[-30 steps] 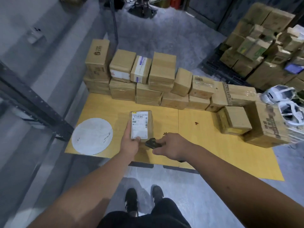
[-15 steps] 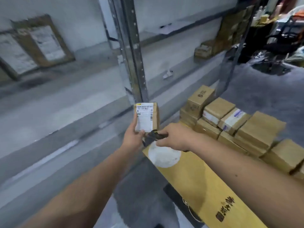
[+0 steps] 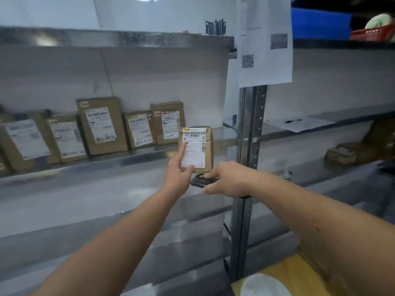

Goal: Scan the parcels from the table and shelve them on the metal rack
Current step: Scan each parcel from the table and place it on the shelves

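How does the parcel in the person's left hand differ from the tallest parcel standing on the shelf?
The held parcel is gripped by the left hand in front of the shelf edge; the tallest parcel rests on the shelf, leaning back against the wall. The held parcel looks smaller and narrower than the tallest parcel. Its label covers most of its face; the tallest parcel's label leaves wide cardboard margins. Both are brown cardboard with white printed labels.

A: Your right hand [image 3: 224, 181] covers most of the black scanner [image 3: 199, 180]; only its front end shows.

B: Label print on the held parcel [image 3: 197, 147] is too blurred to read. The yellow table [image 3: 303, 276] is cut off at the bottom edge.
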`<state>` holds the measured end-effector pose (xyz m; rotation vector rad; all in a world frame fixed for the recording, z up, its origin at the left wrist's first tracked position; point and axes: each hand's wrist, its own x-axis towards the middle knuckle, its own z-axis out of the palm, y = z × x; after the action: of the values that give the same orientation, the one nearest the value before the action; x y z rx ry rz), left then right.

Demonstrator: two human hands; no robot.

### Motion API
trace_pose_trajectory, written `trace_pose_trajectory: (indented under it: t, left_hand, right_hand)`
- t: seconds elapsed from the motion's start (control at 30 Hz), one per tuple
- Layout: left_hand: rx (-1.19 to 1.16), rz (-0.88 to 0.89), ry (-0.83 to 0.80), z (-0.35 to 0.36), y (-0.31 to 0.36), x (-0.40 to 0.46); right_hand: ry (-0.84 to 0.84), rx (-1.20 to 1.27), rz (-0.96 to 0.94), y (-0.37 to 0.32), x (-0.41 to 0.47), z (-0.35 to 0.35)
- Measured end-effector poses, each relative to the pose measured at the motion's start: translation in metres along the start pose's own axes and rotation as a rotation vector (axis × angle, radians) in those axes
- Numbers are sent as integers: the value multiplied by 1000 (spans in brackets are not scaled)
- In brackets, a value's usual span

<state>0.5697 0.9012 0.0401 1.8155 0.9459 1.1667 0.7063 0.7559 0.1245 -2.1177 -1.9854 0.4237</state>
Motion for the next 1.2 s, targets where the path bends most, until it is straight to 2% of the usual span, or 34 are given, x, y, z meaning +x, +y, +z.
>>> trace_pose_trajectory:
  t: [0.23,0.57,0.83,1.03,1.2]
  left_hand:
    - [14,107,-18,5,12,85]
    - [131,69,72,50,-4,156]
    - [529,67,191,72,-20,180]
    - [570,20,309,89,-24,190]
    - [697,-70,390,101,-17,198]
  right_hand:
    - [59,-89,31,-5,53,-42]
    - [50,-67,63,48,109,-63]
    - [8,-50,-16,91,147,-70]
    - [-14,-2,-49,118,163,-68]
    - [-37,18,-81,138,172,-66]
